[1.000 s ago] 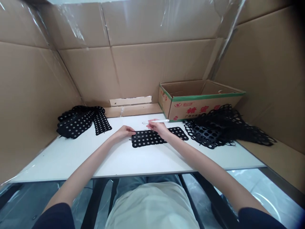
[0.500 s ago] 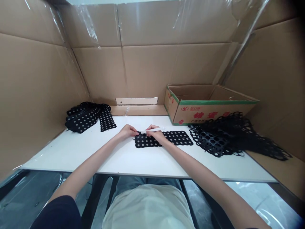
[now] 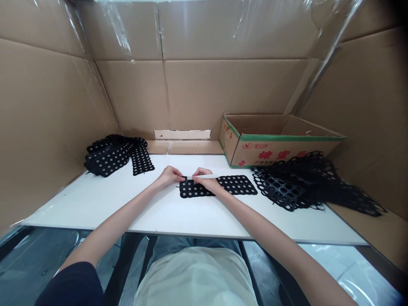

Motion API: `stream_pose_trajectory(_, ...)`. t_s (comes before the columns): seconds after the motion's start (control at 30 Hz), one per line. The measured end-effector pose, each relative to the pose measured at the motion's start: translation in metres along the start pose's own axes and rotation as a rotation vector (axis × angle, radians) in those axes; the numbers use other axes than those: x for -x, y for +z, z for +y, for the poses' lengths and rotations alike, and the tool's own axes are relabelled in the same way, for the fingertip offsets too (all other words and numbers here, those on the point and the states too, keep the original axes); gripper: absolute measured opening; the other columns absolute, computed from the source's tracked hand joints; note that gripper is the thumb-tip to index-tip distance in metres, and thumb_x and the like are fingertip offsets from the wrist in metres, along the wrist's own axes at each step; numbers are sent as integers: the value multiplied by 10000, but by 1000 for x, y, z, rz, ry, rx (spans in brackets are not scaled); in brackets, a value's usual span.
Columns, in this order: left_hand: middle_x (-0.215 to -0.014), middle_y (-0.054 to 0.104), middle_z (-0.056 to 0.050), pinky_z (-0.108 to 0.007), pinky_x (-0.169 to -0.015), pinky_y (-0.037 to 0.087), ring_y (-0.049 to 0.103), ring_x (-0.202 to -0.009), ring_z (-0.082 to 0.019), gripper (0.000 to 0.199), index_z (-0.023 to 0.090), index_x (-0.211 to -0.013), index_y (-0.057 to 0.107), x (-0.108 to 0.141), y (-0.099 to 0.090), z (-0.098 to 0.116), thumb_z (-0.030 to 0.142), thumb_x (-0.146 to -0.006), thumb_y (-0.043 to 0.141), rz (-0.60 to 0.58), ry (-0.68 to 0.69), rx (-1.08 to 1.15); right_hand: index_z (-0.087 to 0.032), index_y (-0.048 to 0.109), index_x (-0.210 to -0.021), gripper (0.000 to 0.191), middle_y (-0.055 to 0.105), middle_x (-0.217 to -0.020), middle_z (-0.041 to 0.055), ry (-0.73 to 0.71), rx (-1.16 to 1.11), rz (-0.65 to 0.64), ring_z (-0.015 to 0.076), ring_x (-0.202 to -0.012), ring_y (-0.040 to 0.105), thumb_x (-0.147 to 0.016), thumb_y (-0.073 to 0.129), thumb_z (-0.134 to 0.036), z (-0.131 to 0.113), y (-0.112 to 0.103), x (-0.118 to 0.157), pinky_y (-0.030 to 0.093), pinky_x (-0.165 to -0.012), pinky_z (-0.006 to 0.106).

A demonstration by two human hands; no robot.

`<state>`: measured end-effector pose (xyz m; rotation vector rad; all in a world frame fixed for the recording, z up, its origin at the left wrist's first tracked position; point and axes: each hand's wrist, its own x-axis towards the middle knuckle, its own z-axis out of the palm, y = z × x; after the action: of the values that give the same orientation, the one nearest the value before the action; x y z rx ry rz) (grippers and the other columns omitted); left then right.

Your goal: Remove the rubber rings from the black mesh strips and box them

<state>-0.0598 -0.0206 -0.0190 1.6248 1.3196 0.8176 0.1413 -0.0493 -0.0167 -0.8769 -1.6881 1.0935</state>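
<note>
While cardboard sheets [image 3: 223, 93] under plastic film line the room on three sides, the white surface [image 3: 95, 208] carries one open cardboard box [image 3: 255, 151] and two heaps of black perforated mats [image 3: 110, 157] [image 3: 287, 182]. One single mat [image 3: 237, 185] lies between the heaps, with the left hand [image 3: 168, 176] on its end. Just beside it, the right hand [image 3: 204, 178] pinches a white marker pen [image 3: 207, 176] above the mat.

Cardboard sheets [image 3: 223, 93] line the walls around a white table [image 3: 73, 199], under clear plastic film [image 3: 117, 29]; black table legs [image 3: 124, 263] stand on a shiny grey floor [image 3: 347, 263].
</note>
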Motion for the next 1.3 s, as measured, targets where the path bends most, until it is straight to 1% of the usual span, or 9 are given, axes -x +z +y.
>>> stream_pose_trajectory(0.2,-583,584,-9,-211,-502,356,501,-516,-98,220,102,-686,615,6,3,11,275,-564,675,-15,93,-26,-196,492,-670,131,571,-588,-32,-10,1,-23,126,-579,539,-708,560,-302,3,1,-1,416,-608,257)
stream_pose_trajectory(0.4,-580,583,-5,-229,-566,365,502,-562,-113,166,108,-639,617,13,1,28,260,-574,626,-48,156,-66,-198,484,-667,158,571,-607,-32,-52,53,-56,132,-608,535,-727,551,-329,2,0,1,402,-623,259)
stream_pose_trajectory(0.5,-586,589,-8,-235,-592,367,505,-580,-118,155,109,-622,615,15,3,30,257,-577,617,-49,191,-43,-201,477,-661,149,570,-603,-32,-62,49,-56,130,-608,534,-727,545,-316,2,1,0,404,-621,258)
stream_pose_trajectory(0.6,-597,591,-10,-233,-578,352,497,-581,-117,166,108,-626,616,14,6,24,266,-577,616,-34,187,-25,-205,453,-643,127,554,-547,-40,-16,-6,-77,122,-545,518,-704,541,-273,3,7,-6,406,-571,250)
stream_pose_trajectory(0.67,-600,588,-12,-233,-565,344,490,-574,-115,187,105,-646,617,10,7,15,277,-573,622,-12,163,10,-208,423,-612,138,528,-487,-48,46,-57,-55,113,-475,489,-680,538,-243,4,14,-12,395,-518,242)
stream_pose_trajectory(0.73,-584,576,-6,-233,-550,336,477,-551,-108,210,104,-668,614,5,8,6,286,-564,633,15,121,73,-212,396,-589,162,501,-441,-54,88,-94,31,104,-421,456,-668,535,-238,5,21,-17,375,-476,235)
stream_pose_trajectory(0.83,-568,558,7,-233,-543,327,458,-529,-96,218,109,-672,604,-2,9,-3,284,-549,644,30,81,149,-216,377,-583,184,486,-424,-56,79,-97,145,102,-407,443,-676,531,-254,9,27,-20,355,-451,228)
stream_pose_trajectory(0.97,-577,554,13,-234,-563,328,459,-543,-93,194,114,-652,589,-4,11,-5,260,-535,642,35,59,188,-215,380,-590,169,507,-451,-49,42,-46,96,109,-434,461,-680,521,-238,15,25,-18,354,-456,229)
stream_pose_trajectory(1.3,-572,545,17,-235,-567,317,453,-546,-91,121,116,-627,570,-5,17,-9,196,-544,606,92,32,271,-206,372,-592,157,473,-456,-62,12,36,21,100,-454,435,-679,501,-228,20,23,-18,335,-476,220)
